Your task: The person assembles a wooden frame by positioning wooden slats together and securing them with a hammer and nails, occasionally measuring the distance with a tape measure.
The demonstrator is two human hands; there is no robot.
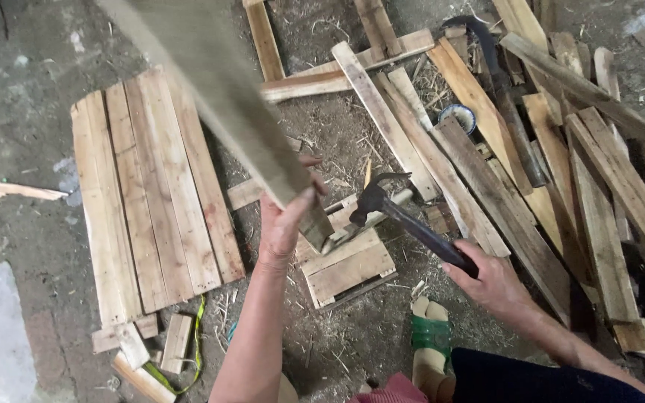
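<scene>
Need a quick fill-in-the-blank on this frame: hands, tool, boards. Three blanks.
1. The right hand grips the dark handle of a claw ____.
2. The left hand holds a long grey wooden plank tilted up toward the ____.
3. The flat panel of pale wooden slats lies on the dirt ground to the person's ____.

Missing words: hammer; camera; left

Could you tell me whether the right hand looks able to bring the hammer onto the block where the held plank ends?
Probably yes: the right hand grips the hammer, whose head already hovers beside the plank end on the block.
</scene>
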